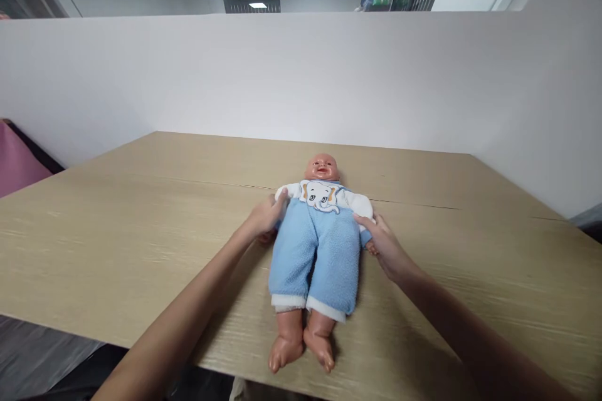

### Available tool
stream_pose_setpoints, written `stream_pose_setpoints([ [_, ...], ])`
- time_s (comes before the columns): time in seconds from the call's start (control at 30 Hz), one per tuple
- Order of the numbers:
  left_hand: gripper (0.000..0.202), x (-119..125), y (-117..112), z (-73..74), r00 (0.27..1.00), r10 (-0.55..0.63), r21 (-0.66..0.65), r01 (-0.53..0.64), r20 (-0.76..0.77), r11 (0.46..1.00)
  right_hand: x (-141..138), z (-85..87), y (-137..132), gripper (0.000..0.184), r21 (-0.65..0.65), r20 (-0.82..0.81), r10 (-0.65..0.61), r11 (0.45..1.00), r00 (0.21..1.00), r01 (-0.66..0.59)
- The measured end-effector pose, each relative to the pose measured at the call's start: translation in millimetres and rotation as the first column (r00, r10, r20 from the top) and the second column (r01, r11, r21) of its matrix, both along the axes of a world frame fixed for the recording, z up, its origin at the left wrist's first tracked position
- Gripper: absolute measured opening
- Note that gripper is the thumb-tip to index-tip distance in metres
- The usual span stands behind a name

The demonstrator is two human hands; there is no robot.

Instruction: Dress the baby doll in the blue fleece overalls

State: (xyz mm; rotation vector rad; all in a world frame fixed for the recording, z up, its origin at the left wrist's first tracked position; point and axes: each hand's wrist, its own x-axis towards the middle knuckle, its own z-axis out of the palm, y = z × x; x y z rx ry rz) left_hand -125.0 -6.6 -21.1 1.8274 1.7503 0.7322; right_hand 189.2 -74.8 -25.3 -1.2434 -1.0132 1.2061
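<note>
A baby doll [314,250] lies on its back on the wooden table, its head away from me and its bare feet near the front edge. It wears a light blue fleecy outfit with white sleeves and an elephant face on the chest. My left hand [268,216] grips the doll's sleeved arm on the left side, thumb on top. On the other side, my right hand [383,241] is closed around the other sleeve, with the doll's small hand showing below my fingers. The undersides of both my hands are hidden.
The wooden table [141,219] has thin seam lines across it. A white partition [282,75] rises behind it and along the right. Something pink with a dark edge [19,160] stands beyond the left side. Grey floor [37,351] shows at the lower left.
</note>
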Motion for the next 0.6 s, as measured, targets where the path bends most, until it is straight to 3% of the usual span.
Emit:
stream_pose_setpoints([
  [0.1, 0.083, 29.2, -7.6, 9.7, 0.956, -0.096, 0.043, 0.088, 0.276, 0.995, -26.3, 9.6, -6.1, 0.068, 0.043, -0.010, -0.084, 0.996, 0.996, 0.084],
  [0.2, 0.074, 44.5, -21.1, 30.6, 0.864, -0.110, 0.062, 0.091, 0.491, 0.994, -32.1, 27.2, -10.5, 0.069, 0.089, 0.000, -0.129, 0.988, 0.992, 0.128],
  [0.3, 0.069, 53.2, -51.4, 55.3, 0.774, -0.164, 0.088, 0.140, 0.612, 0.986, -21.3, 53.0, -30.2, 0.066, 0.126, 0.062, -0.167, 0.979, 0.984, 0.158],
  [0.37, 0.066, 59.6, -84.7, 64.6, 0.740, -0.172, 0.105, 0.137, 0.650, 0.985, -9.1, 70.5, -58.3, 0.068, 0.155, 0.151, -0.188, 0.974, 0.970, 0.165],
  [0.43, 0.067, 65.4, -128.0, 62.4, 0.724, -0.119, 0.077, 0.091, 0.680, 0.993, 6.2, 82.5, -98.0, 0.080, 0.188, 0.263, -0.205, 0.969, 0.943, 0.158],
  [0.5, 0.073, 68.8, -178.4, 49.1, 0.719, -0.034, 0.025, 0.024, 0.694, 0.999, 23.5, 85.7, -143.6, 0.090, 0.235, 0.353, -0.223, 0.961, 0.909, 0.144],
  [0.57, 0.081, 69.0, -230.4, 30.3, 0.721, 0.063, -0.064, -0.025, 0.690, 0.998, 39.4, 80.9, -187.3, 0.087, 0.320, 0.380, -0.243, 0.940, 0.893, 0.120],
  [0.6, 0.087, 68.4, -255.1, 21.4, 0.732, 0.064, -0.110, 0.016, 0.679, 0.994, 45.5, 76.8, -206.0, 0.081, 0.322, 0.360, -0.152, 0.946, 0.920, 0.031],
])
